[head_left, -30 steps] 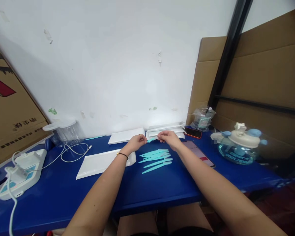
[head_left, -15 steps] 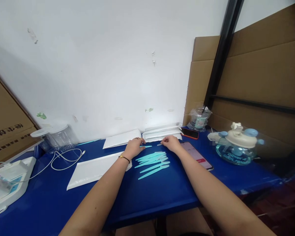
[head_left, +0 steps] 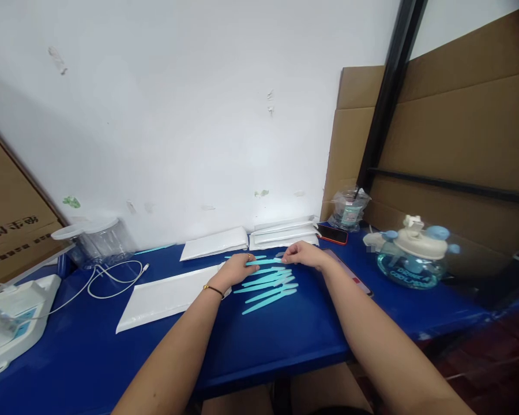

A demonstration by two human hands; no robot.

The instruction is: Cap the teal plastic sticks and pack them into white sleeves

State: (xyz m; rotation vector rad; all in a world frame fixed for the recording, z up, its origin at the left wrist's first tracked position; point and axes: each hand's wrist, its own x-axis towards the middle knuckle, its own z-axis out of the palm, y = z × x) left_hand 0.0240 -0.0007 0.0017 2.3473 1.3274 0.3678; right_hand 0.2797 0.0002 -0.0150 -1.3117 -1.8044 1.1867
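Observation:
Between my two hands, a turquoise eyebrow razor (head_left: 267,262) lies level over the blue table. My left hand (head_left: 237,270) has its fingers closed on the handle end, and a dark bracelet circles that wrist. At the other end, my right hand (head_left: 300,255) pinches the razor's tip. Just behind, another turquoise razor is partly covered by my left fingers. Closer to me, a loose pile of turquoise razors (head_left: 268,282) fans out on the table. A white padded mailer (head_left: 168,295) sits to the left, its right end partly hidden by my left hand.
More white mailers (head_left: 216,242) and a stack of them (head_left: 283,235) stand along the wall. On the right are a phone (head_left: 363,282), an orange-edged phone (head_left: 332,234) and a water bottle (head_left: 413,256). A power strip (head_left: 38,311), white cable (head_left: 90,285) and clear containers (head_left: 106,242) occupy the left.
My hands have drawn a razor from the back of the pile towards me and now hold it at both ends. My right hand has shifted slightly nearer.

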